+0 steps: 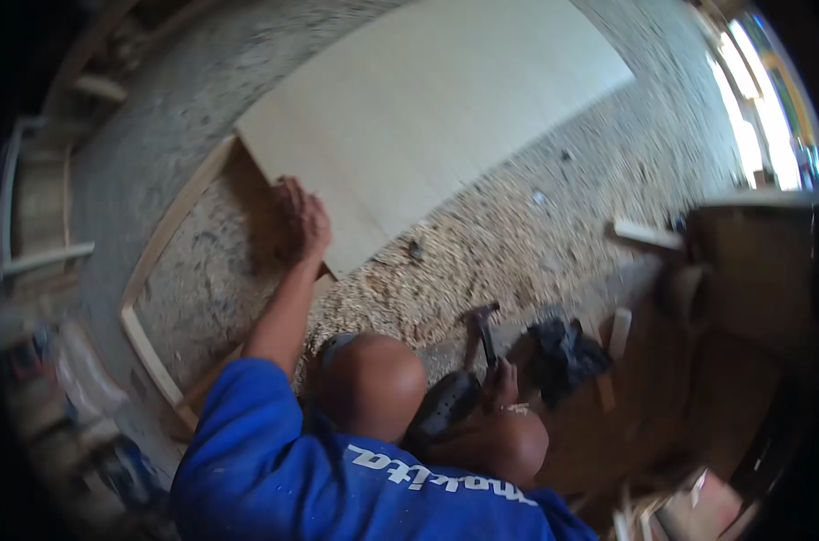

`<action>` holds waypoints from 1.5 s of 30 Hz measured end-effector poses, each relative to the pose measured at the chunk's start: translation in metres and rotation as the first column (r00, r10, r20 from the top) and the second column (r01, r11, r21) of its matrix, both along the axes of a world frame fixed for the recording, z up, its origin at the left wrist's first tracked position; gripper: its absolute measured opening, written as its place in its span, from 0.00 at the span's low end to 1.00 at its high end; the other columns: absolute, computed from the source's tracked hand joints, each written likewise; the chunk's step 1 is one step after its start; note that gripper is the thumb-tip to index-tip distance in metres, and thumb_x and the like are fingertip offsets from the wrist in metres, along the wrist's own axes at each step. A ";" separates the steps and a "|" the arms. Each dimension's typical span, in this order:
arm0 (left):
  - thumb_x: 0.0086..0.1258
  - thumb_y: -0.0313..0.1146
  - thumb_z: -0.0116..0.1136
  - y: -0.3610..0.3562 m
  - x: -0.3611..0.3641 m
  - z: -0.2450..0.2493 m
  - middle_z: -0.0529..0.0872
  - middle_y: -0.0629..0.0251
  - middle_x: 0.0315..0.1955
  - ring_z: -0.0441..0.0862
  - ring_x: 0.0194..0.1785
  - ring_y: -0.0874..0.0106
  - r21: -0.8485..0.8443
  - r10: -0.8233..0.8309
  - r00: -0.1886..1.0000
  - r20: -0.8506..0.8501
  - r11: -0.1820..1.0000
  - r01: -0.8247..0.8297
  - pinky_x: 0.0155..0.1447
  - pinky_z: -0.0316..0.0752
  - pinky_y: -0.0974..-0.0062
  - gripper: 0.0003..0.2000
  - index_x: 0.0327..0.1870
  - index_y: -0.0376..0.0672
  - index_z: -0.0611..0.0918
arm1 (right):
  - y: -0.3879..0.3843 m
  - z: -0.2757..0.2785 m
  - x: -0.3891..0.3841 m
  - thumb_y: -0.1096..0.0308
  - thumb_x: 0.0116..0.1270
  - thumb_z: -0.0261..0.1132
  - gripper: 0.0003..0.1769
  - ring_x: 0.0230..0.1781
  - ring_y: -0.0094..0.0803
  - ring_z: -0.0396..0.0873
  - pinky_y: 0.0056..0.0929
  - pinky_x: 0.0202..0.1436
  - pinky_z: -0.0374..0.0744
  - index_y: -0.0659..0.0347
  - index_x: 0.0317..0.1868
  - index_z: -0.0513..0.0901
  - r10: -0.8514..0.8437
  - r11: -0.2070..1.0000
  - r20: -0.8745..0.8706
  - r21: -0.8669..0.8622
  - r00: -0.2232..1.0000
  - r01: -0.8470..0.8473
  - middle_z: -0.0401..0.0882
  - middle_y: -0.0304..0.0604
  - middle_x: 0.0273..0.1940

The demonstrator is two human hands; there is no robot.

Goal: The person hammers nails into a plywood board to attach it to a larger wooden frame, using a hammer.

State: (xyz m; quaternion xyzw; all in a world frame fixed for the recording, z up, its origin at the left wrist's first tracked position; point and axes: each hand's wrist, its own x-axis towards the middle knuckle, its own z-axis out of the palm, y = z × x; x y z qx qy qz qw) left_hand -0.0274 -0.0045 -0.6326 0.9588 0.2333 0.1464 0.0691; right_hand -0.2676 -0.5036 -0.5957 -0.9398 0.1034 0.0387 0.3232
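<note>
A large pale plywood sheet (445, 108) lies across the upper middle of the head view, its near left end over a wooden frame (161, 239). My left hand (306, 219) is at that end, fingers curled on the sheet's edge; motion blur softens the fingertips. Low in the middle, beside my bent knee, my right hand (500, 386) is closed around the handle of a hammer (483, 332). The hammer's head points up and away from me, over the shavings. Part of the frame is hidden under the sheet.
Wood shavings (454, 257) cover the floor beside the sheet. A black plastic bag (567, 358) lies right of the hammer. Short wood pieces (645, 234) are farther right, near a brown box-like piece (752, 270). Blurred clutter lines the left edge.
</note>
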 end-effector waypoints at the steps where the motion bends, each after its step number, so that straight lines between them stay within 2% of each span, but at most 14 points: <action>1: 0.86 0.42 0.41 0.000 0.002 0.002 0.56 0.39 0.82 0.50 0.86 0.45 -0.009 -0.024 0.999 -0.041 1.000 0.024 0.88 0.46 0.52 0.31 0.80 0.27 0.59 | 0.010 0.010 0.000 0.72 0.72 0.66 0.12 0.49 0.53 0.82 0.46 0.49 0.82 0.55 0.55 0.85 -0.047 0.998 0.035 0.034 0.998 0.046 0.82 0.52 0.47; 6: 0.86 0.49 0.43 0.064 0.014 -0.042 0.58 0.39 0.81 0.54 0.84 0.44 -0.028 -0.118 0.991 -0.070 0.993 0.116 0.86 0.52 0.51 0.34 0.80 0.27 0.61 | -0.036 0.077 -0.003 0.75 0.64 0.72 0.15 0.49 0.47 0.81 0.42 0.53 0.77 0.59 0.52 0.85 0.024 0.997 0.213 -0.076 0.977 -0.008 0.84 0.47 0.48; 10: 0.84 0.47 0.51 0.031 -0.025 0.015 0.59 0.42 0.81 0.57 0.84 0.46 -0.068 -0.186 0.982 0.040 0.980 0.188 0.83 0.59 0.52 0.33 0.78 0.30 0.66 | -0.094 0.111 -0.003 0.76 0.70 0.68 0.09 0.45 0.42 0.82 0.39 0.53 0.78 0.61 0.50 0.84 -0.167 0.936 0.571 -0.165 0.804 0.311 0.84 0.46 0.44; 12: 0.83 0.44 0.54 -0.010 -0.046 0.048 0.61 0.43 0.81 0.58 0.83 0.46 -0.108 -0.250 0.966 0.066 0.961 0.256 0.83 0.59 0.52 0.30 0.77 0.32 0.68 | -0.126 0.109 0.010 0.73 0.71 0.68 0.07 0.40 0.43 0.81 0.41 0.46 0.77 0.63 0.48 0.84 -0.465 0.839 0.541 0.014 0.701 0.545 0.86 0.48 0.43; 17: 0.73 0.25 0.61 -0.056 -0.098 0.079 0.75 0.49 0.71 0.69 0.77 0.49 -0.267 -0.404 0.895 0.187 0.856 0.442 0.80 0.63 0.55 0.21 0.67 0.37 0.80 | -0.193 0.004 0.019 0.66 0.80 0.53 0.16 0.43 0.46 0.82 0.40 0.53 0.79 0.71 0.50 0.82 -0.203 0.951 -0.159 0.202 0.966 0.233 0.87 0.49 0.45; 19: 0.72 0.24 0.60 -0.075 -0.116 0.114 0.78 0.47 0.68 0.72 0.75 0.50 -0.329 -0.429 0.892 0.146 0.829 0.453 0.79 0.64 0.57 0.19 0.63 0.36 0.82 | -0.147 0.033 0.051 0.58 0.82 0.48 0.24 0.50 0.52 0.84 0.46 0.58 0.78 0.69 0.54 0.83 -0.007 0.996 -0.038 -0.088 0.999 0.004 0.88 0.53 0.48; 21: 0.75 0.28 0.59 -0.090 -0.131 0.143 0.77 0.46 0.69 0.76 0.72 0.49 -0.414 -0.409 0.910 0.066 0.819 0.398 0.74 0.73 0.59 0.18 0.63 0.33 0.82 | -0.215 -0.176 0.009 0.62 0.79 0.55 0.19 0.50 0.45 0.84 0.42 0.55 0.80 0.67 0.57 0.84 -0.159 0.981 0.181 -0.077 0.971 0.175 0.86 0.61 0.51; 25: 0.75 0.28 0.59 -0.092 -0.149 0.161 0.80 0.46 0.65 0.81 0.66 0.50 -0.399 -0.486 0.874 0.018 0.798 0.452 0.69 0.78 0.59 0.14 0.56 0.31 0.85 | -0.155 -0.019 0.055 0.61 0.80 0.54 0.21 0.55 0.44 0.83 0.44 0.58 0.79 0.68 0.60 0.82 -0.432 0.900 -0.189 -0.032 0.882 0.434 0.84 0.65 0.54; 29: 0.73 0.27 0.61 -0.119 -0.158 0.165 0.81 0.47 0.64 0.81 0.66 0.51 -0.493 -0.462 0.887 -0.010 0.774 0.398 0.69 0.77 0.59 0.13 0.56 0.33 0.85 | -0.185 -0.027 0.065 0.62 0.79 0.55 0.20 0.51 0.42 0.83 0.44 0.56 0.79 0.69 0.57 0.83 -0.347 0.929 -0.193 0.064 0.918 0.365 0.85 0.64 0.50; 35: 0.71 0.26 0.65 -0.134 -0.167 0.188 0.85 0.51 0.58 0.83 0.62 0.52 -0.721 -0.835 0.550 -0.004 0.384 0.577 0.67 0.79 0.61 0.12 0.54 0.36 0.86 | -0.216 -0.009 0.040 0.63 0.77 0.57 0.18 0.45 0.39 0.85 0.45 0.51 0.78 0.71 0.52 0.85 -0.266 0.924 -0.252 0.208 0.930 0.321 0.87 0.62 0.42; 37: 0.70 0.24 0.66 -0.140 -0.154 0.197 0.86 0.53 0.54 0.86 0.57 0.54 -0.789 -0.791 0.611 0.014 0.367 0.493 0.62 0.81 0.62 0.12 0.53 0.37 0.85 | -0.224 0.006 0.044 0.63 0.77 0.58 0.18 0.43 0.38 0.85 0.45 0.50 0.78 0.72 0.50 0.86 -0.248 0.917 -0.250 0.250 0.936 0.310 0.87 0.61 0.39; 39: 0.70 0.25 0.67 -0.145 -0.141 0.206 0.88 0.54 0.48 0.87 0.51 0.56 -0.692 -0.843 0.528 -0.106 0.444 0.570 0.56 0.83 0.63 0.12 0.53 0.37 0.85 | -0.174 0.135 0.053 0.67 0.75 0.60 0.13 0.35 0.33 0.80 0.37 0.42 0.77 0.69 0.44 0.85 -0.158 0.978 -0.137 -0.159 0.978 0.136 0.85 0.55 0.33; 42: 0.71 0.30 0.68 -0.168 -0.129 0.193 0.89 0.53 0.46 0.87 0.48 0.55 -0.719 -0.884 0.468 0.001 0.325 0.615 0.53 0.82 0.62 0.13 0.54 0.39 0.85 | -0.149 0.202 0.048 0.71 0.72 0.63 0.08 0.31 0.31 0.77 0.36 0.40 0.77 0.67 0.41 0.85 -0.212 0.952 -0.103 -0.248 0.972 0.182 0.82 0.53 0.29; 45: 0.72 0.34 0.69 -0.188 -0.124 0.186 0.89 0.52 0.50 0.88 0.50 0.56 -0.762 -0.926 0.367 0.095 0.169 0.625 0.53 0.82 0.62 0.15 0.57 0.39 0.86 | -0.078 0.188 0.077 0.70 0.71 0.67 0.07 0.31 0.43 0.83 0.39 0.38 0.79 0.67 0.40 0.86 0.239 0.947 -0.088 0.244 0.967 -0.212 0.84 0.55 0.33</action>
